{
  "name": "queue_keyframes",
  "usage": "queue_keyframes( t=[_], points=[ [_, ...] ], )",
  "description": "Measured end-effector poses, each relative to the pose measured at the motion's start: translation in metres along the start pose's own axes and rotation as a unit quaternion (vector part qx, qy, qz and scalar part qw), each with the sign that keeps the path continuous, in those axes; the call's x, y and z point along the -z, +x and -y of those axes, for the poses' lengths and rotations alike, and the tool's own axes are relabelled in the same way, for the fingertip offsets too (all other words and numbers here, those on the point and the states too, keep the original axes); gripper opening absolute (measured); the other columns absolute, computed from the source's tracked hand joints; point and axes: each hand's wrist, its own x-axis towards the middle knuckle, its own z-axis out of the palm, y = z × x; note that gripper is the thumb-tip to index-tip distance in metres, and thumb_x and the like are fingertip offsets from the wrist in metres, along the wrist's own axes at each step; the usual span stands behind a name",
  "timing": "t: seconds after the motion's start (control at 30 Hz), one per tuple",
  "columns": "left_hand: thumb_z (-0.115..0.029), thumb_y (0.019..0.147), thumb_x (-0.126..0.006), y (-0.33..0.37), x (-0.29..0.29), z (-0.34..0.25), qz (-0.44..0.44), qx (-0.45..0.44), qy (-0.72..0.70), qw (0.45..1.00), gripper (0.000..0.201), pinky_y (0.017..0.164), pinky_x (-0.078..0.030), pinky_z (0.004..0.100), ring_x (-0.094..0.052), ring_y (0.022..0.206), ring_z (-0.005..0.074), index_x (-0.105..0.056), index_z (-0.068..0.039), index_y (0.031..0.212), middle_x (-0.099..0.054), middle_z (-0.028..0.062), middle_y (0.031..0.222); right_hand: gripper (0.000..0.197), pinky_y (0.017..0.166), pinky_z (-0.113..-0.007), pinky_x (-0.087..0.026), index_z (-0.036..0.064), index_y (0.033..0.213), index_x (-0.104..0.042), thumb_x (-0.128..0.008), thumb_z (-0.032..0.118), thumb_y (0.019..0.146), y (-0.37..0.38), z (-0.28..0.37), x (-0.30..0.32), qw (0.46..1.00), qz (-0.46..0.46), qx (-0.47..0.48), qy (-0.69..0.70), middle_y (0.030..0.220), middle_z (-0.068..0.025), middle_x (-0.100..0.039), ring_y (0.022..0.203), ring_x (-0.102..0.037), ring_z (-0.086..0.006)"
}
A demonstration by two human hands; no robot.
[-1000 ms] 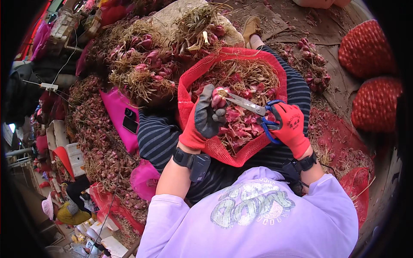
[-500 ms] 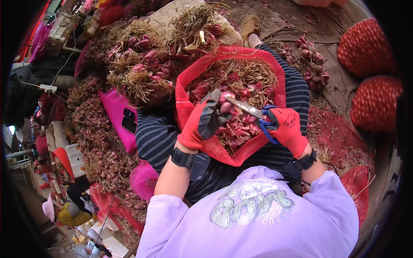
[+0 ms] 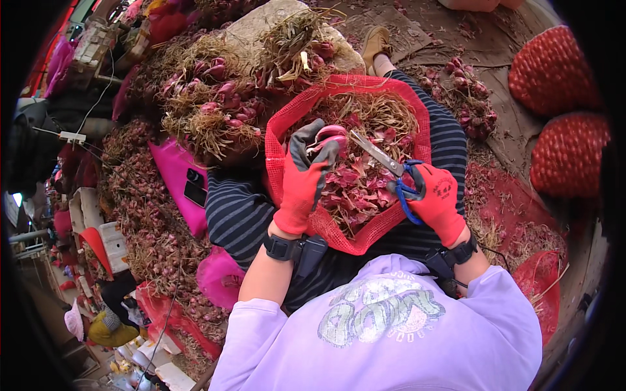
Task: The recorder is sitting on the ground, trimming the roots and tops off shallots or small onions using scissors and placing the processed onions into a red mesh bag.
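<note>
My left hand (image 3: 308,171), in a red glove with dark grey fingers, is closed around a purple-red shallot (image 3: 331,137). In my right hand (image 3: 435,195), gloved the same way, is a pair of scissors (image 3: 385,161) with blue handles. Its blades point up and left, with the tips a little to the right of the shallot and apart from it. Both hands are over a red mesh bag (image 3: 352,244) between my legs, its rim rolled outward. Inside lie dry roots (image 3: 385,114) and loose red-purple skins (image 3: 362,189).
Bundled shallots (image 3: 222,98) lie beyond the bag at the left, beside a pale stone slab (image 3: 257,23). A phone (image 3: 195,187) rests on pink plastic (image 3: 171,173). Full red mesh sacks (image 3: 554,68) stand at the right. Another person (image 3: 107,326) is at lower left.
My left hand has turned and moved slightly up and left with the shallot, away from the scissors. The scissors now point more steeply upward, their tips apart from the shallot.
</note>
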Motion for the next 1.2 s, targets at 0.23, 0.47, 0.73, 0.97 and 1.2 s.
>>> queue_keyframes(
  t=[0.23, 0.47, 0.73, 0.97, 1.2],
  points=[
    [-0.005, 0.075, -0.071, -0.006, -0.018, 0.011, -0.015, -0.113, 0.179, 0.977, 0.046, 0.087, -0.045, 0.0277, -0.054, 0.099, 0.0156, -0.049, 0.001, 0.115, -0.055, 0.0081, 0.11, 0.021, 0.054, -0.021, -0.04, 0.001, 0.093, -0.059, -0.069, 0.013, 0.079, 0.033, 0.014, -0.018, 0.754, 0.035, -0.191, 0.627, 0.077, 0.0007, -0.06, 0.064, -0.053, -0.0068],
    [-0.005, 0.074, -0.069, -0.011, -0.023, 0.004, 0.034, -0.227, 0.334, 0.914, 0.041, 0.086, -0.045, 0.0302, -0.057, 0.099, 0.0207, -0.052, 0.001, 0.112, -0.057, 0.0106, 0.107, 0.015, 0.048, -0.019, -0.036, 0.003, 0.086, -0.063, -0.07, 0.013, 0.079, 0.062, 0.03, -0.033, 0.823, 0.011, -0.106, 0.558, 0.065, 0.0041, -0.056, 0.055, -0.047, -0.0022],
    [-0.005, 0.087, -0.059, -0.009, -0.014, 0.007, 0.028, 0.096, -0.15, 0.984, 0.032, 0.082, -0.049, 0.0261, -0.059, 0.091, 0.0133, -0.047, 0.001, 0.117, -0.056, 0.0086, 0.106, 0.014, 0.046, -0.02, -0.037, 0.0029, 0.092, -0.062, -0.066, 0.013, 0.082, 0.055, 0.035, -0.029, 0.681, 0.081, -0.253, 0.683, 0.066, 0.0005, -0.056, 0.054, -0.049, -0.0052],
    [-0.017, 0.094, -0.05, 0.004, -0.007, 0.003, 0.055, 0.11, -0.157, 0.98, 0.024, 0.081, -0.046, 0.0237, -0.056, 0.091, 0.008, -0.051, -0.004, 0.115, -0.057, 0.0009, 0.103, 0.019, 0.048, -0.024, -0.041, 0.0025, 0.091, -0.061, -0.067, 0.017, 0.081, 0.036, 0.012, -0.045, 0.724, 0.093, -0.215, 0.649, 0.067, -0.0011, -0.058, 0.055, -0.055, -0.0097],
    [-0.016, 0.093, -0.052, 0.005, 0.004, -0.01, -0.015, 0.131, -0.261, 0.956, 0.023, 0.079, -0.047, 0.023, -0.056, 0.092, 0.0106, -0.053, -0.006, 0.113, -0.058, 0.0011, 0.101, 0.024, 0.056, -0.031, -0.044, 0.004, 0.092, -0.061, -0.071, 0.019, 0.076, 0.014, 0.009, -0.046, 0.989, -0.012, -0.014, 0.143, 0.07, -0.0049, -0.061, 0.062, -0.059, -0.014]
  ],
)
